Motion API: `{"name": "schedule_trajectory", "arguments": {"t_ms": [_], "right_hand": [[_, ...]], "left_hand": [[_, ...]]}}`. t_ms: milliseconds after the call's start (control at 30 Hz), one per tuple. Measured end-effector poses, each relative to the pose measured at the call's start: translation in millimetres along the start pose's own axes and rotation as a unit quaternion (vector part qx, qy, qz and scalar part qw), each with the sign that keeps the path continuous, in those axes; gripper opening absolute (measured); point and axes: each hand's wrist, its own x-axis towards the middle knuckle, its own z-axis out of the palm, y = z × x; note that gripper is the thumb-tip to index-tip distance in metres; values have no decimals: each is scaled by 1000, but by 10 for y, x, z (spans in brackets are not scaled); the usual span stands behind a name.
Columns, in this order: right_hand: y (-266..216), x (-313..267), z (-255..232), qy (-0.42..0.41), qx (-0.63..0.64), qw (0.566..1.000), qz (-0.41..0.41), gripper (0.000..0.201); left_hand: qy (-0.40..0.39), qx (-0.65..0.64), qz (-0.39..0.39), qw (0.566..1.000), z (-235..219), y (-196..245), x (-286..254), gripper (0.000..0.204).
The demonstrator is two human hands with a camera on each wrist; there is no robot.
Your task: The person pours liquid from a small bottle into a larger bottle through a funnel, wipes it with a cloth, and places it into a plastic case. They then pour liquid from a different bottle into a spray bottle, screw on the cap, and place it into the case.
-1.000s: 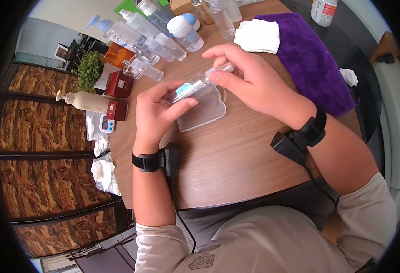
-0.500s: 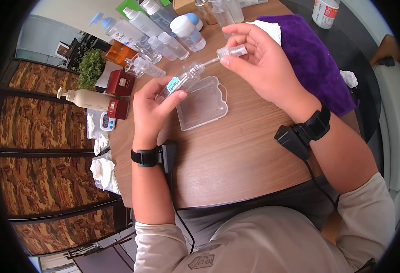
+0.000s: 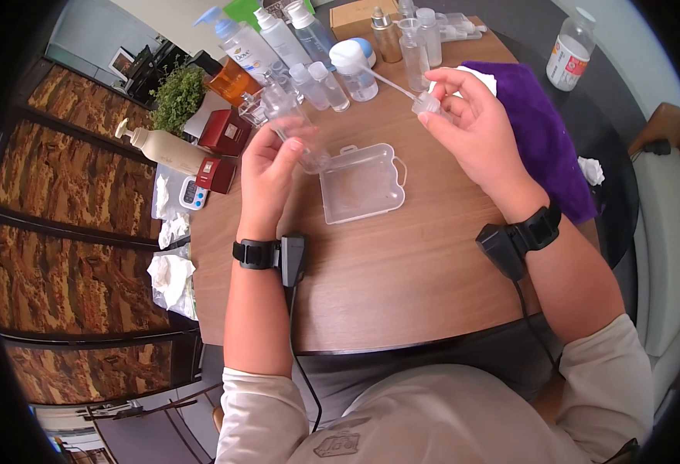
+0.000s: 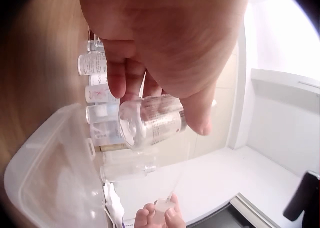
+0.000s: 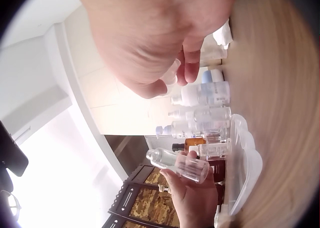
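Observation:
In the head view my left hand (image 3: 266, 182) grips a clear, see-through bottle (image 3: 313, 158) by its body, thumb on one side and fingers on the other. Its neck has no cap on it, as the right wrist view shows of the bottle (image 5: 192, 170). My right hand (image 3: 483, 143) pinches a translucent pump cap (image 3: 428, 106) between thumb and fingers. A long thin dip tube (image 3: 386, 80) sticks out of the cap towards the upper left, apart from the bottle. Below and between the hands lies a clear plastic case (image 3: 363, 185) on the table.
Several bottles stand at the back, among them a white jar-like bottle (image 3: 355, 69) and a Dove pump bottle (image 3: 239, 50). Red boxes (image 3: 224, 133) and a small timer (image 3: 193, 193) sit at the left. A purple towel (image 3: 545, 143) lies at the right with a white cloth (image 3: 483, 80).
The right hand has drawn the pump cap and its tube out of the bottle and moved right. The left hand has turned the bottle so its neck points up and left.

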Motion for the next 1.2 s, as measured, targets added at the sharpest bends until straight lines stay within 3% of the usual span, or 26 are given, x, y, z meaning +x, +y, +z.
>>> {"name": "schedule_trajectory", "arguments": {"t_ms": [67,200,267,300,367,467,500,567,700,767,800,867,933,1000,1033,1067,1200], "right_hand": [[33,16,-30,17,-7,1000,8,47],[-39,100,-135,58,-107,992,-31,51],[-198,133,-236,97,-306,946,-48,54],[-277,147,-303,90,-319,942,-50,54],[-433,189,-446,147,-536,828,-78,53],[-551,214,-642,151,-641,752,17,50],[-557,200,-687,145,-647,748,11,50],[-544,167,-770,122,-661,730,121,46],[-557,174,-889,143,-660,736,47,35],[-590,176,-890,150,-660,736,6,33],[-619,177,-865,160,-656,737,-25,30],[-645,160,-756,154,-655,738,-51,23],[-580,140,-669,102,-685,721,-10,15],[-433,92,-614,23,-708,704,-54,13],[-371,73,-573,-11,-718,693,-63,11],[-383,37,-456,-35,-727,685,-15,12],[-362,-46,-365,-111,-720,685,17,13]], "left_hand": [[-37,-16,-27,999,24,34,-40,36],[-94,34,3,995,48,60,-62,41],[-152,93,23,984,77,131,-59,44],[-160,125,27,979,82,155,-55,43],[-179,102,13,978,57,142,-49,44],[-202,88,-3,976,42,168,-45,46],[-211,101,6,972,37,171,-39,47],[-221,106,17,969,37,137,-39,53],[-196,56,26,979,55,148,-65,67],[-183,-16,44,982,34,59,-52,85],[-174,-18,52,983,15,16,-46,85],[-137,-56,26,989,-23,-93,-32,101],[-113,-49,67,990,-39,-181,-21,97],[-92,-74,57,991,-83,-229,-13,85],[-68,-104,72,990,-65,-283,-14,67],[-58,-106,78,990,-76,-308,-15,67],[-19,-94,70,993,-89,-308,-19,47]]}}
